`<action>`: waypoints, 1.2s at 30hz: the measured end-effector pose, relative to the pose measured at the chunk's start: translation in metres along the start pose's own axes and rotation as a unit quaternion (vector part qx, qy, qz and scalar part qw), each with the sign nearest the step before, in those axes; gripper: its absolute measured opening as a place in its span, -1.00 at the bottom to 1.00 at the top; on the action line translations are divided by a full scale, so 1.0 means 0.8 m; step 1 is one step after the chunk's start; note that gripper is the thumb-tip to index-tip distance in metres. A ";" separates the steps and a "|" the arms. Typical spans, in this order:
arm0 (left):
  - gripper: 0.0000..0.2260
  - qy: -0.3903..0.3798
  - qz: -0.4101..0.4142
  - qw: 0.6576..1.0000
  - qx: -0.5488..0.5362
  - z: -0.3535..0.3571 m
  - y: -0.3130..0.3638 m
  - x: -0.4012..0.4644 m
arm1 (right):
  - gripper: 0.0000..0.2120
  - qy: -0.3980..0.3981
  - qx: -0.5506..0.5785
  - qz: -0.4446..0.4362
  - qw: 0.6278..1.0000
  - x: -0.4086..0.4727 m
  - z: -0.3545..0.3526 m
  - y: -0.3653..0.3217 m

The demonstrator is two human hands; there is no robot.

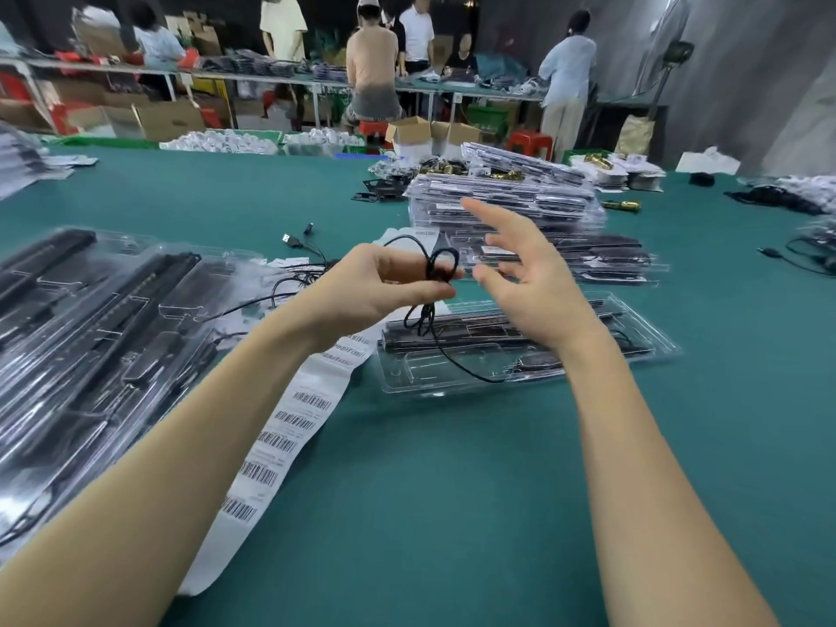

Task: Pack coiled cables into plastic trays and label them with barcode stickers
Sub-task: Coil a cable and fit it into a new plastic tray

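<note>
- Black cable (435,264): small loops wound round the fingertips of the left hand (384,289), thumb pinching it; the tail hangs down into the tray below.
- Right hand (527,278): fingers spread and loose, just beside the coil, holding nothing.
- Clear plastic tray (511,350): on the green table (452,491), under both hands.
- Barcode sticker strip (280,432): flat, left of the tray.
- Stack of packed trays (520,205): behind the hands.

Boxes (409,131), stools (530,142) (red), ppl.
</note>
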State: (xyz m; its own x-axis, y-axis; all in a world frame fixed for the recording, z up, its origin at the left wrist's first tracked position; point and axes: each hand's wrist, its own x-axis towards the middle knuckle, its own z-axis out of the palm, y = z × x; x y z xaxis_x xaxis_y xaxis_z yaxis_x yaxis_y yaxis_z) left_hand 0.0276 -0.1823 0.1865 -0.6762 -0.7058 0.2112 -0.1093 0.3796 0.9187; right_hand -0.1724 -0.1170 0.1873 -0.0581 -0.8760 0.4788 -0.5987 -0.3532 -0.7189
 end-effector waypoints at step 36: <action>-0.75 0.063 -0.040 0.948 -0.308 0.001 -0.012 0.003 | -0.73 0.085 0.173 0.135 0.972 0.004 0.042 -0.014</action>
State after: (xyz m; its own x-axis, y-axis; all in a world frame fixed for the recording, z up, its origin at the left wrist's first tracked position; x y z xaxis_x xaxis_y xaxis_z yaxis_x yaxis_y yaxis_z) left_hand 0.0267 -0.1875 0.1778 -0.5866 -0.7985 0.1354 0.3169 -0.0724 0.9457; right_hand -0.1393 -0.1268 0.1801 -0.3248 -0.8957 0.3037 -0.2403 -0.2324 -0.9425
